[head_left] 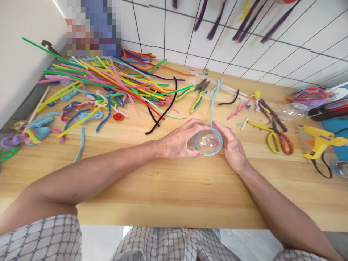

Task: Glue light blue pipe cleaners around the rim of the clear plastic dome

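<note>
— First entry: what is held?
— Clear plastic dome [208, 142], one, grasped at its left side between the thumb and fingers of my left hand [178, 139].
— Trim?
— Light blue pipe cleaner [211, 108], one, ringing the dome's rim; its free length runs away from me, beyond my fingertips.
— The other hand?
— My right hand [233, 148], unclenched, fingers straight, alongside the dome's right edge. Whether the fingertips touch the ring, I cannot tell.
— Beyond the fingers?
— Pliers [199, 98], one pair, yellow-and-green handles spread, lying past my left fingertips.
— To their left?
— Heap of pipe cleaners [116, 85], many colours, farther out than my left fingers.
— To the right?
— Scissors [275, 127], one yellow loop, one red, well right of my right fingers. Farther right: glue gun [318, 137], yellow.
— Underneath?
— Wooden table [163, 195], below both my hands.
</note>
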`<state>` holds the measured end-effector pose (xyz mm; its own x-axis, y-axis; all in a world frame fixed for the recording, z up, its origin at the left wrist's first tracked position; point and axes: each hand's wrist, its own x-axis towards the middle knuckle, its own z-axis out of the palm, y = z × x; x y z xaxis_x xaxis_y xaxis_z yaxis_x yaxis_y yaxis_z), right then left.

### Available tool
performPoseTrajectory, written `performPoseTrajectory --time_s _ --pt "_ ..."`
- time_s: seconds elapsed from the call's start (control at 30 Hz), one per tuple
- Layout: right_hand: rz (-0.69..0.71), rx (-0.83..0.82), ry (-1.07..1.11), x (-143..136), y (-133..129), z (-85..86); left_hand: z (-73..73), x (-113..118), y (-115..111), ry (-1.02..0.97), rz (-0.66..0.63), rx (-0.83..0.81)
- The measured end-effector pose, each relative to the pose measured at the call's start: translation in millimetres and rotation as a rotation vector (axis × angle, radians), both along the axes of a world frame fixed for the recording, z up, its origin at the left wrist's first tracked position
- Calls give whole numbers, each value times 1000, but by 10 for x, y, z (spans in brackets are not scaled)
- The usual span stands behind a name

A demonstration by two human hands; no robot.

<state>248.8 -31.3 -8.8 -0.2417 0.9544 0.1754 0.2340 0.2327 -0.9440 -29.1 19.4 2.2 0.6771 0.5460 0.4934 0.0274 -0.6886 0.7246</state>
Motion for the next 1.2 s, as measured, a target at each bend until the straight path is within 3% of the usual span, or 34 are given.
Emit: performPoseTrajectory --time_s 0.43,0.73,0.93,1.1,1.2 --pt "-58 -17 101 -85 5 88 -2 14 -3 -8 26 54" --pt "-38 36 58 -70 -43 74 19 2 -13 2 78 -16" --pt "-122 105 3 -66 -13 20 28 7 -17 32 117 -56" --pt "-398 228 -165 -76 1 46 25 14 -18 46 183 -102" --pt "-371 315 -195 -101 -26 128 19 11 -17 59 212 -125"
